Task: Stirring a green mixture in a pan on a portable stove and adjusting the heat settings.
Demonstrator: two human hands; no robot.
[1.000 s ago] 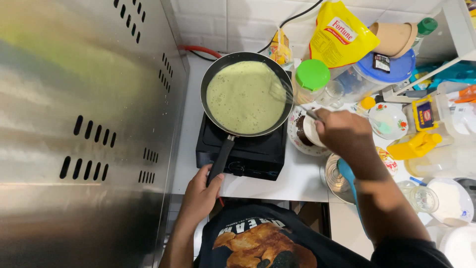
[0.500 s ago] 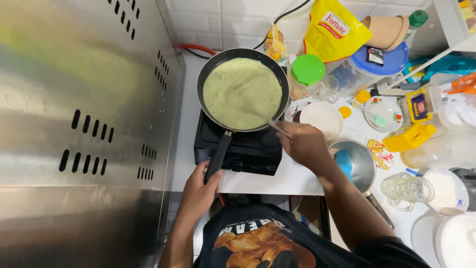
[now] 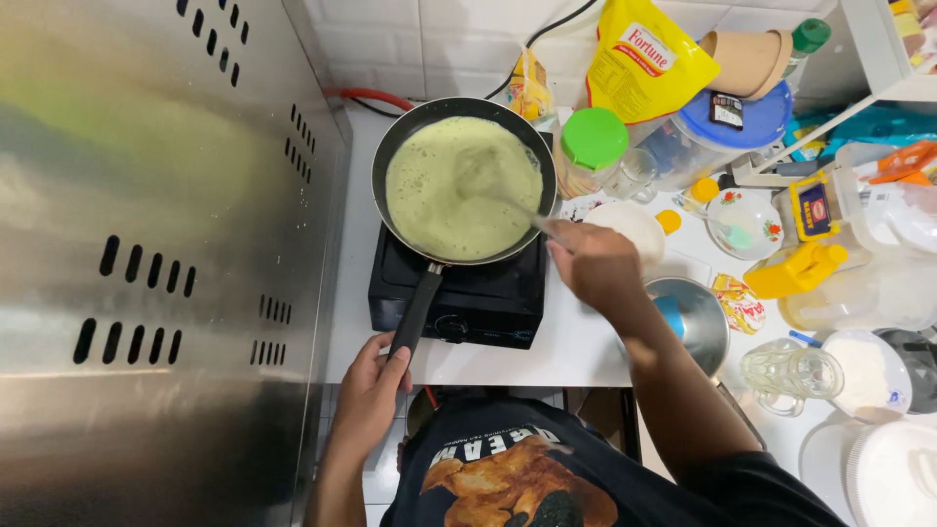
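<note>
Pale green batter (image 3: 459, 190) fills black pan (image 3: 390, 166), surface bubbly. Left hand (image 3: 371, 390) fingers wrapped round pan handle (image 3: 418, 310); right hand (image 3: 590, 262) fingers closed on thin utensil (image 3: 508, 200).

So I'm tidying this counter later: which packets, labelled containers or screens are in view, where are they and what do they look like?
Yellow pouch: back wall, right of the pan, red label.
Small yellow packet: behind the pan's rim.
Labelled tub: far right, clear with a yellow-and-blue label.
Sachet: counter right of the steel bowl, yellow and red.
No screens in view.
</note>
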